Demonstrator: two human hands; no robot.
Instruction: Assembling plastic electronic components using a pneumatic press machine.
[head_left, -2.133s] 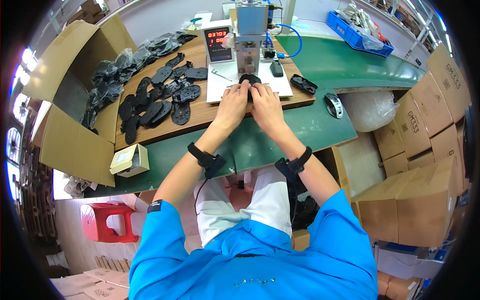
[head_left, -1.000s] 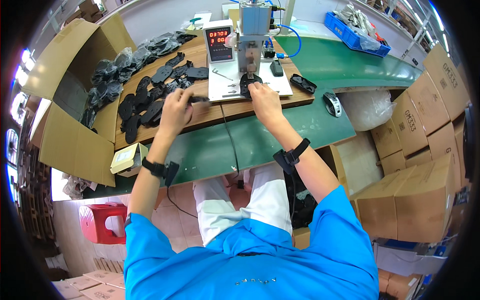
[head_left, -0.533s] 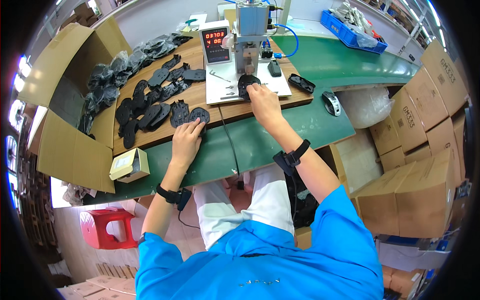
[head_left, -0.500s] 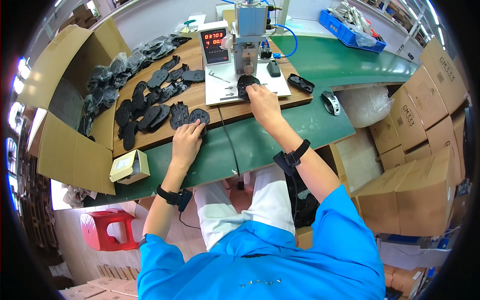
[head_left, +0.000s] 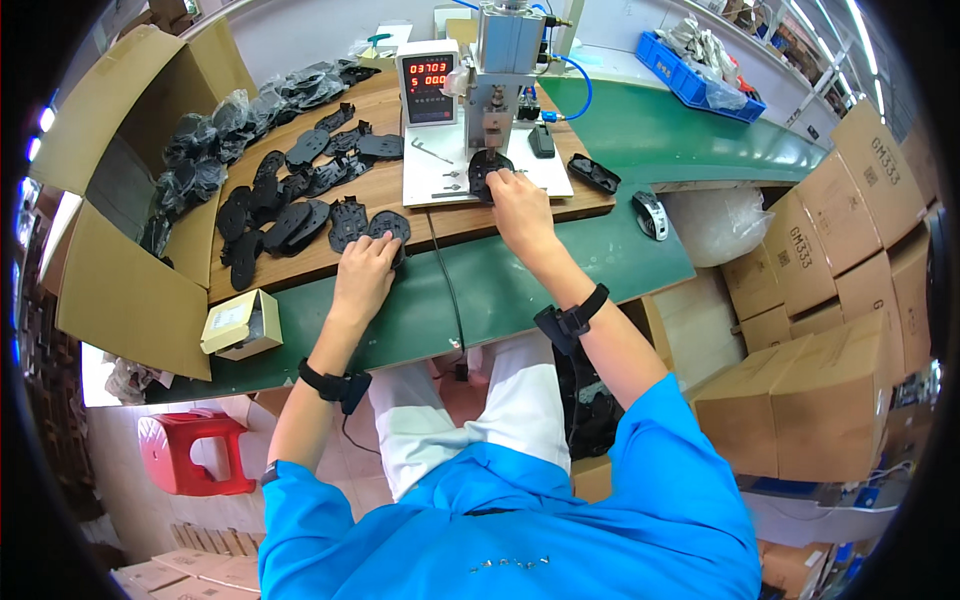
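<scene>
My right hand (head_left: 520, 208) pinches the near edge of a black oval plastic shell (head_left: 484, 172) on the white base of a bench press (head_left: 497, 100). The press's metal tip is right over the shell; whether it touches cannot be told. To the left, my left hand (head_left: 362, 272) has its fingers closed on the near edge of another black plastic shell (head_left: 388, 222), which lies at the front of the wooden board (head_left: 428, 222). Beside it, several similar black shells (head_left: 300, 225) lie loosely piled. My fingertips partly hide both held shells.
A display box (head_left: 430, 85) stands left of the press. A computer mouse (head_left: 650, 215) and a black shell (head_left: 594, 173) lie to the right. An open carton (head_left: 135, 300), a small box (head_left: 240, 325) and bagged parts (head_left: 200, 150) are at left. A cable (head_left: 448, 285) crosses the green table.
The red digits on the display have changed, and the press's ram looks lower. Both hands keep their places at the two shells; the whole view has shifted slightly.
</scene>
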